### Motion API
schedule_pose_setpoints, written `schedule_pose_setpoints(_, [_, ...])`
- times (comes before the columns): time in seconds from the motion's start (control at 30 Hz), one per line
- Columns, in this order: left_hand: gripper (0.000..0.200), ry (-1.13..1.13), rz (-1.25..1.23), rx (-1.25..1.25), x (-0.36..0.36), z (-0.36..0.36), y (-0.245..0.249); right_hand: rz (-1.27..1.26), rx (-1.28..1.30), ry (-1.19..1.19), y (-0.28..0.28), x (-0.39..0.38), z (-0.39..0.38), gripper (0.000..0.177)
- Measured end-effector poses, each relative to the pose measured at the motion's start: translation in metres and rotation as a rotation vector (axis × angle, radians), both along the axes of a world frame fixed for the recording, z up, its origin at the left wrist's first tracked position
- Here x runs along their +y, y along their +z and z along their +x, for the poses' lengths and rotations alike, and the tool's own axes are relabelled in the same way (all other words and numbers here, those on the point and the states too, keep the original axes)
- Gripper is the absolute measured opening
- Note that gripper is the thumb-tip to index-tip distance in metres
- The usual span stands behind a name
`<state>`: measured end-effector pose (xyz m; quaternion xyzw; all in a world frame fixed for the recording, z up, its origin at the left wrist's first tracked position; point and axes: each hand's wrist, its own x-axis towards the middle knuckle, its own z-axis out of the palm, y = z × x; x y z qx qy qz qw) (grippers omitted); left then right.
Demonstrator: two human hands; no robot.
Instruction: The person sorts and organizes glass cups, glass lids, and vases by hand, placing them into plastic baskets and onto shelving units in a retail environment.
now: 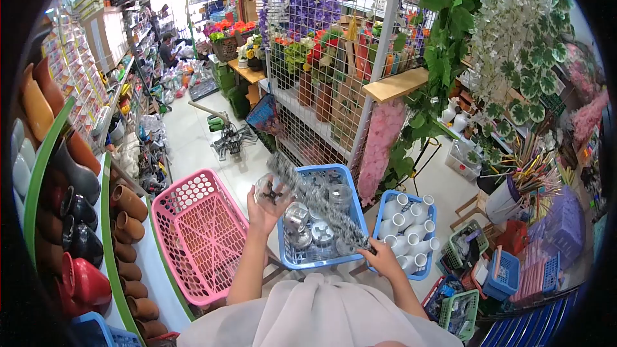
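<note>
My left hand is closed around a clear glass container with dark marks on it, lifted by the left rim of a blue basket. In my right hand is the handle end of a long, fluffy grey duster. The duster slants up and left across the basket, its far end close to the glass container. Inside the basket are several shiny clear containers, partly hidden by the duster.
Left of me stands a pink basket, beside shelves of brown vases. On my right, a smaller blue basket holds several white vases. A wire mesh rack with artificial flowers rises ahead. A metal stand lies on the floor.
</note>
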<state>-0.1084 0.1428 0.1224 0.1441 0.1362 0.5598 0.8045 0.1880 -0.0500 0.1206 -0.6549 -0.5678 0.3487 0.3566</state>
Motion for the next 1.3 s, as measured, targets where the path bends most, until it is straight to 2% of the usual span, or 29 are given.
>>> schedule_pose_setpoints(0.03, [0.058,-0.002,-0.025,0.016,0.006,-0.004,-0.004,-0.008,-0.118,0.04,0.002,-0.004,0.003,0.034])
schedule_pose_setpoints(0.17, [0.062,0.003,0.034,-0.035,0.004,0.001,0.01,-0.083,-0.122,0.057,0.01,-0.015,0.018,0.035])
schedule_pose_setpoints(0.2, [0.062,0.003,0.029,-0.031,0.005,-0.001,0.008,-0.04,-0.199,0.056,0.009,-0.016,0.025,0.037])
schedule_pose_setpoints(0.27, [0.066,-0.008,0.085,0.06,0.01,-0.008,0.0,0.002,-0.276,0.054,0.011,-0.016,0.027,0.039])
schedule_pose_setpoints(0.3, [0.069,0.001,0.069,0.238,0.009,-0.007,0.004,-0.006,-0.33,-0.003,0.018,-0.016,0.024,0.039])
schedule_pose_setpoints(0.33, [0.069,0.0,0.068,0.238,0.008,-0.006,0.006,-0.015,-0.384,-0.058,0.021,-0.016,0.022,0.039])
schedule_pose_setpoints(0.43, [0.071,0.075,0.171,0.576,0.011,-0.008,0.004,0.005,-0.329,0.027,0.014,-0.022,0.018,0.036])
schedule_pose_setpoints(0.53, [0.07,0.09,0.205,0.568,0.014,-0.024,0.005,0.063,-0.204,0.109,0.019,-0.026,0.018,0.034])
schedule_pose_setpoints(0.6, [0.07,0.097,0.183,0.552,0.009,-0.026,0.006,-0.047,-0.37,0.028,0.015,-0.024,0.027,0.032])
schedule_pose_setpoints(0.67, [0.07,0.02,0.123,0.519,0.001,-0.02,0.01,-0.081,-0.336,-0.018,0.012,-0.019,0.027,0.031])
schedule_pose_setpoints(0.73, [0.072,0.007,0.13,0.528,0.003,-0.016,0.003,0.102,-0.323,0.042,0.014,-0.017,0.02,0.03])
schedule_pose_setpoints(0.8, [0.067,0.016,0.165,0.422,0.009,-0.02,-0.005,0.058,-0.287,0.096,0.013,-0.019,0.021,0.03])
schedule_pose_setpoints(0.83, [0.068,0.095,0.197,0.414,0.015,-0.022,-0.009,0.016,-0.254,0.152,0.014,-0.019,0.022,0.031])
schedule_pose_setpoints(0.93, [0.067,0.016,0.115,0.435,0.006,-0.033,0.003,-0.031,-0.316,0.044,0.023,-0.016,0.022,0.031])
schedule_pose_setpoints(1.07, [0.07,0.023,0.193,0.606,0.004,-0.028,0.0,0.016,-0.313,0.042,0.015,-0.013,0.017,0.032])
schedule_pose_setpoints(1.13, [0.07,0.03,0.246,0.569,0.008,-0.037,-0.007,-0.013,-0.181,0.162,0.011,-0.012,0.022,0.031])
schedule_pose_setpoints(1.17, [0.068,0.068,0.174,0.506,0.009,-0.041,-0.01,-0.01,-0.184,0.163,0.007,-0.01,0.027,0.031])
schedule_pose_setpoints(1.23, [0.067,0.142,0.073,0.421,0.004,-0.046,-0.01,-0.106,-0.258,0.013,-0.004,-0.005,0.035,0.031])
schedule_pose_setpoints(1.27, [0.067,0.146,0.069,0.423,0.001,-0.048,-0.013,-0.108,-0.257,0.017,-0.01,0.0,0.035,0.031])
schedule_pose_setpoints(1.3, [0.068,0.169,0.041,0.379,-0.001,-0.05,-0.016,-0.094,-0.2,-0.088,-0.012,0.006,0.031,0.032])
